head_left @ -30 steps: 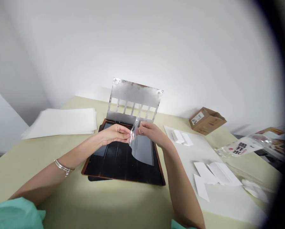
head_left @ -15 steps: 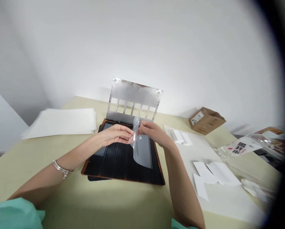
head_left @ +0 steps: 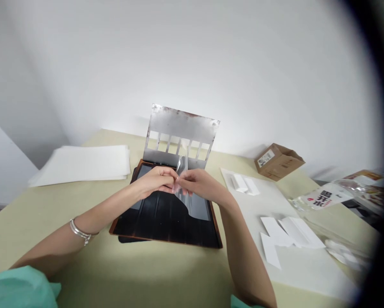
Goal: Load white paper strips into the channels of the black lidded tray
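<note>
My left hand [head_left: 156, 179] and my right hand [head_left: 198, 183] meet fingertip to fingertip over a black ridged tray [head_left: 159, 218] with a brown rim. Both pinch a small clear plastic film [head_left: 183, 182] that hangs bent between them, its lower part curling down over the tray. A silver bracelet [head_left: 78, 231] sits on my left wrist. Behind the tray stands an upright metal plate [head_left: 182, 126] with a row of slots.
A stack of white sheets [head_left: 82, 164] lies at the left. On a white sheet at the right are white folded pieces [head_left: 291, 237] and small white blocks [head_left: 243, 185]. A cardboard box [head_left: 278, 161] and printed plastic bags [head_left: 329, 199] lie further right.
My right hand has moved left until its fingertips touch the left hand's. The clear film has bunched and curled more between them.
</note>
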`<state>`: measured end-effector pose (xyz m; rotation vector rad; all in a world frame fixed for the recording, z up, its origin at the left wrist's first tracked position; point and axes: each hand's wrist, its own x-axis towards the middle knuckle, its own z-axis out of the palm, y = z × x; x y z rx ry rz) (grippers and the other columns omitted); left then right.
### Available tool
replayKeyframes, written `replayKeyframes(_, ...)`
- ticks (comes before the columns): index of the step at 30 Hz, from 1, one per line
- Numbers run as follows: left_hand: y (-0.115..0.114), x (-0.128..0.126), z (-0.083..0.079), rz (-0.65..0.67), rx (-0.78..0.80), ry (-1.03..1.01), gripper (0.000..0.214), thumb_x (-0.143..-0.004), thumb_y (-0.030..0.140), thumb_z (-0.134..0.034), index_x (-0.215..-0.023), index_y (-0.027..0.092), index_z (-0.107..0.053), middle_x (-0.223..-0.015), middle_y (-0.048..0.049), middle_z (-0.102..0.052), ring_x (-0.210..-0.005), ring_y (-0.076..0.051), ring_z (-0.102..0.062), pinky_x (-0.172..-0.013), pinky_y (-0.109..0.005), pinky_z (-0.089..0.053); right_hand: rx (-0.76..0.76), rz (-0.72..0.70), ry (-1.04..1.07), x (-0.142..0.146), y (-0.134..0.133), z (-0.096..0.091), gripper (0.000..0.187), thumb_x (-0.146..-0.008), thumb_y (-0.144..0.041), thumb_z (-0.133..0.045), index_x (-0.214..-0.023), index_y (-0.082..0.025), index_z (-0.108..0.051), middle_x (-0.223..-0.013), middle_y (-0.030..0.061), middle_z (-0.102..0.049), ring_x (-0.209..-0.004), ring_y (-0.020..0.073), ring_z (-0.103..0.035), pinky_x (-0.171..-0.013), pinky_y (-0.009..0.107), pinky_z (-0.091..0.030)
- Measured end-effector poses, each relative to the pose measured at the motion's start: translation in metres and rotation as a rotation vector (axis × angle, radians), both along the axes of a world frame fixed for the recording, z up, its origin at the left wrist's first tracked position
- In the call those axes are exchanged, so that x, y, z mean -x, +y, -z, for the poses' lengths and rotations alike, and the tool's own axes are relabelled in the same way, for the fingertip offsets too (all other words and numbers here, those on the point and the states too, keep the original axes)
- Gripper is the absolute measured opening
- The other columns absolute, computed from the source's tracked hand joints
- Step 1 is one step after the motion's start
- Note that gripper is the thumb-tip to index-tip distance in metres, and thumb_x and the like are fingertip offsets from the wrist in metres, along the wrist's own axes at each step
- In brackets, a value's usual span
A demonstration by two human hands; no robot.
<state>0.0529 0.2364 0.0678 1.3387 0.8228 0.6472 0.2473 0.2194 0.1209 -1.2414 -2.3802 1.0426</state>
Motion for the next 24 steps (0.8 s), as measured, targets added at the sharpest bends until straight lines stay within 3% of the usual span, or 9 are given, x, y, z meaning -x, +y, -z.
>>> replayKeyframes(5, -0.005, -0.003, -0.002, 0.019, -0.06, -0.002, 0.027, -0.091, 0.036, -0.059, -0.107, 0.014, -0.058, -0.103, -0.0055, -0.061, -0.089, -0.017, -0.061, -0.08, -0.037, -0.054, 0.01, -0.028, 0.01, 0.003, -0.003, -0.003, 0.033, -0.095, -0.044, -0.049, -0.087, -0.014, -0.062, -0.077, -0.0004, -0.062, -0.07, 0.0113, -0.06, -0.068, 0.029, -0.051)
replayKeyframes(11, -0.001, 0.001, -0.001, 0.064, -0.025, -0.072, 0.029, -0.092, 0.037, -0.058, -0.11, 0.014, -0.057, -0.104, -0.006, -0.061, -0.092, -0.018, -0.061, -0.083, -0.039, -0.054, -0.016, 0.015, 0.039, -0.002, 0.0, 0.0, 0.031, -0.094, -0.044, -0.051, -0.092, -0.015, -0.062, -0.089, 0.0022, -0.063, -0.08, 0.0137, -0.061, -0.075, 0.033, -0.052)
replayKeyframes(17, -0.006, 0.004, -0.006, 0.153, -0.06, -0.156, 0.032, -0.09, 0.032, -0.061, -0.116, 0.015, -0.055, -0.113, -0.0072, -0.059, -0.1, -0.021, -0.06, -0.088, -0.043, -0.052, -0.049, 0.038, 0.062, -0.008, 0.004, -0.001, 0.034, -0.095, -0.045, -0.048, -0.087, -0.014, -0.06, -0.082, 0.0009, -0.062, -0.076, 0.0129, -0.06, -0.073, 0.032, -0.051)
replayKeyframes(24, -0.001, 0.005, 0.005, 0.157, -0.136, -0.091, 0.033, -0.09, 0.031, -0.061, -0.118, 0.016, -0.053, -0.107, -0.0057, -0.059, -0.091, -0.018, -0.061, -0.08, -0.038, -0.055, -0.087, 0.074, -0.016, -0.009, 0.003, -0.003, 0.033, -0.095, -0.044, -0.05, -0.087, -0.014, -0.06, -0.08, -0.0001, -0.06, -0.071, 0.0119, -0.058, -0.068, 0.029, -0.05)
